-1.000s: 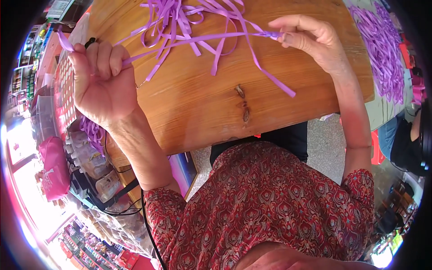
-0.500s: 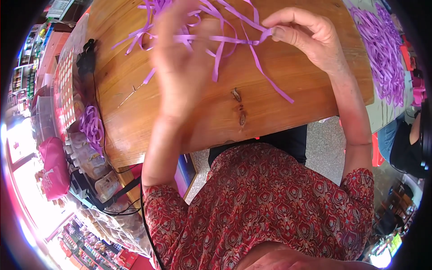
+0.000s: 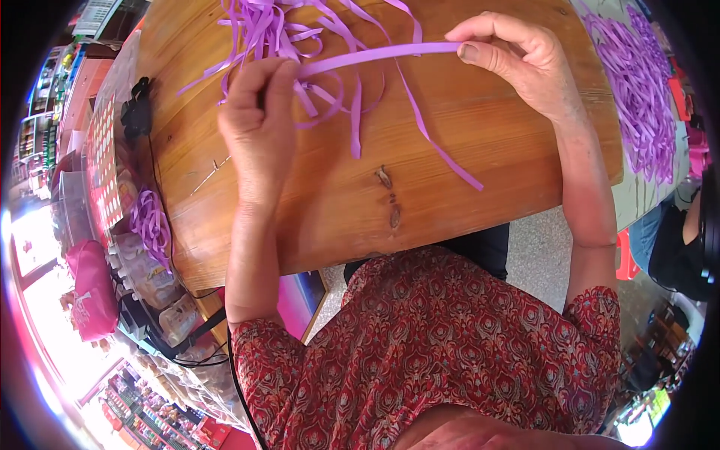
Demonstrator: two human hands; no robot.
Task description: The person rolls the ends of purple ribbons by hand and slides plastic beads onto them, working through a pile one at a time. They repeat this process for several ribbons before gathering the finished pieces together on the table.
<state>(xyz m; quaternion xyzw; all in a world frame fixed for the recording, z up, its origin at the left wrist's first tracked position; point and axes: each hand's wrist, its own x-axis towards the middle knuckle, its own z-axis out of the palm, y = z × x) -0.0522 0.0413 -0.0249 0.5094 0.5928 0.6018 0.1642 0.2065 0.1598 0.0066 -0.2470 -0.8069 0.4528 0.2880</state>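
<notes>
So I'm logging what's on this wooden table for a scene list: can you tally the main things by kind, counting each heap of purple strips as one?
Hands: 2, left hand and right hand
Taut purple strip held between them: 1
Loose purple strip heap on the wooden table: 1
Second purple heap at far right: 1
Black object at the table's left edge: 1
Total: 6

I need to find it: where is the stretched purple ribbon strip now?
In the head view, the purple ribbon strip spans between left hand and right hand, above the wooden table.

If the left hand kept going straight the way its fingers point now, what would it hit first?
Most likely the tangle of purple ribbon strips lying just beyond the fingertips of the left hand on the wooden table. Height above the table is unclear.
</notes>
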